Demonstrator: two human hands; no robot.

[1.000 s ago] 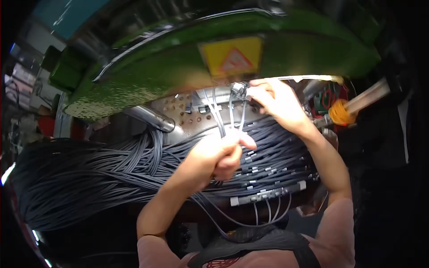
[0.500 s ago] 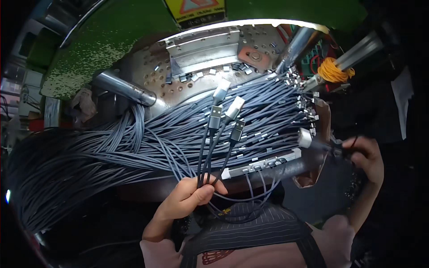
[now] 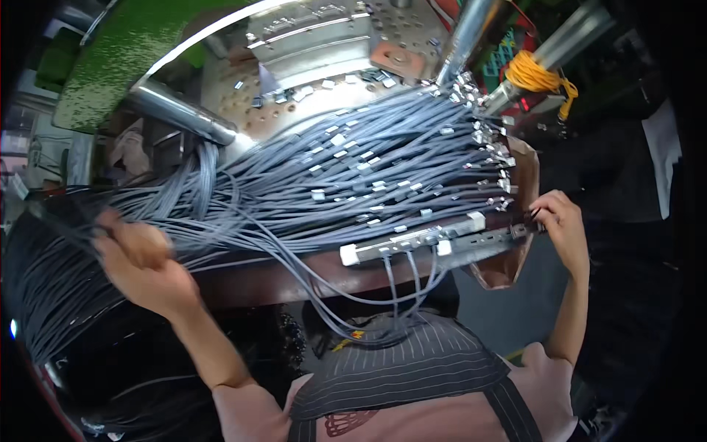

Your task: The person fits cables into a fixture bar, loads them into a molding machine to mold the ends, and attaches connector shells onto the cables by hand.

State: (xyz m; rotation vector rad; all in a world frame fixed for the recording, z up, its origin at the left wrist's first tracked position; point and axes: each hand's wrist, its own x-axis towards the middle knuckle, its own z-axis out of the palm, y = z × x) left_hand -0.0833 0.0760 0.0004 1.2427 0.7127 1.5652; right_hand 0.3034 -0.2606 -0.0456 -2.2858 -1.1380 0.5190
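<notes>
A thick bundle of grey cables (image 3: pixel 309 199), many with pale metal plugs, spreads across the bench. My left hand (image 3: pixel 143 258) hovers over its left part, smeared by motion; dark streaks pass by its fingers, and what it holds, if anything, is unclear. At the bundle's right end my right hand (image 3: pixel 561 221) has its fingertips pinched on something small and dark, beside the end of a flat metal strip. A narrow strip with sockets (image 3: pixel 412 239) lies along the near bench edge, with several cables plugged into it and looping toward me.
A metal block (image 3: pixel 313 48) stands at the back on a perforated plate, with loose small metal shells near it. Steel posts (image 3: pixel 184 112) rise left and right. An open brown carton (image 3: pixel 524 177) is at the right, and coiled orange cord (image 3: pixel 532 72) wraps a far post.
My left hand has swung left from the middle, where it held several USB cables upright. My right hand has moved slightly left and up; the pale-ended piece near it is no longer in view.
</notes>
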